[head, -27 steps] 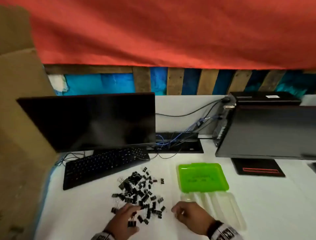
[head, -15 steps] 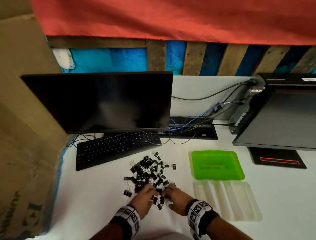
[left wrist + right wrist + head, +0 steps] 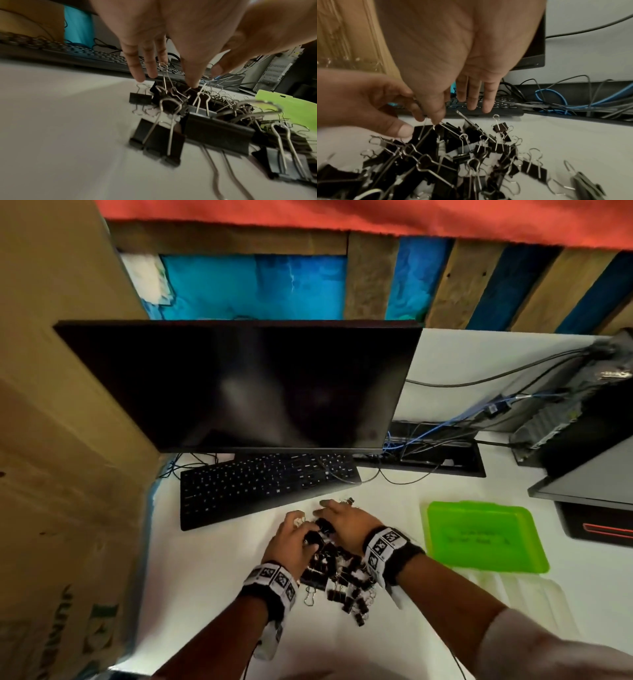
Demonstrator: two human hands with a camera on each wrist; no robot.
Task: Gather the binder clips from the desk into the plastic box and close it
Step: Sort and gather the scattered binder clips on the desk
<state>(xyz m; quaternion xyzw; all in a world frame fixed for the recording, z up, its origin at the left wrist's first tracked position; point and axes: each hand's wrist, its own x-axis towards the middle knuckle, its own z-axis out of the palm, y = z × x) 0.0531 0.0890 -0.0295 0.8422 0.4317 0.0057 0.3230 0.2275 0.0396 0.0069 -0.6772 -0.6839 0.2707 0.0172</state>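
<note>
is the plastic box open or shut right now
Open. The green lid lies flat on the desk, swung away from the clear tray nearer the person. No clips show in the tray; the binder clips sit on the desk.

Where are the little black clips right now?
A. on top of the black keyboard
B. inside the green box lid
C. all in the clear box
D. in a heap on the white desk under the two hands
D: the small black metal binder clips lie heaped on the white desk, under the left hand and right hand; the green plastic lid holds none.
</note>
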